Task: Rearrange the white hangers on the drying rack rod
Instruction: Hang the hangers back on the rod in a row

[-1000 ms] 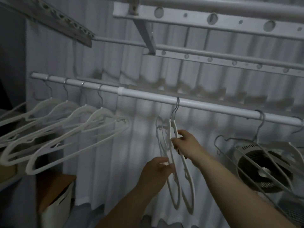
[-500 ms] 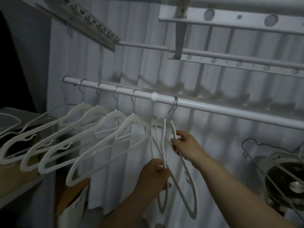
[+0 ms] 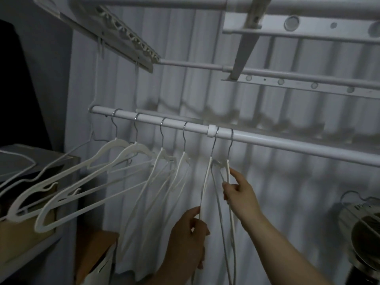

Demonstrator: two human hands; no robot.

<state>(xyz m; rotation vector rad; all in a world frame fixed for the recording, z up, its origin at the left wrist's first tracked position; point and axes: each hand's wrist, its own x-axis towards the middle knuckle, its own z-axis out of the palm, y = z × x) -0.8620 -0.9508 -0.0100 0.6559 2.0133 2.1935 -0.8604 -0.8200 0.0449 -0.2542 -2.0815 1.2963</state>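
Note:
A white drying rack rod (image 3: 287, 143) runs from upper left down to the right. Several white hangers (image 3: 131, 150) hang by metal hooks on its left part. Just right of the rod's white joint collar (image 3: 211, 130) hang two more hangers, seen edge-on. My left hand (image 3: 190, 233) pinches the lower arm of the left hanger of that pair (image 3: 206, 182). My right hand (image 3: 239, 193) grips the right hanger of the pair (image 3: 227, 167) near its shoulder.
Perforated rack bars and a bracket (image 3: 244, 50) hang overhead. A white pleated curtain (image 3: 287, 202) fills the back. A fan (image 3: 362, 233) stands at lower right. A shelf (image 3: 30, 161) and a brown box (image 3: 94, 256) sit at the left.
The two hangers I hold slid left along the rod to just past the collar. They have separated, with my left hand drawing one away from the other. The view turned left.

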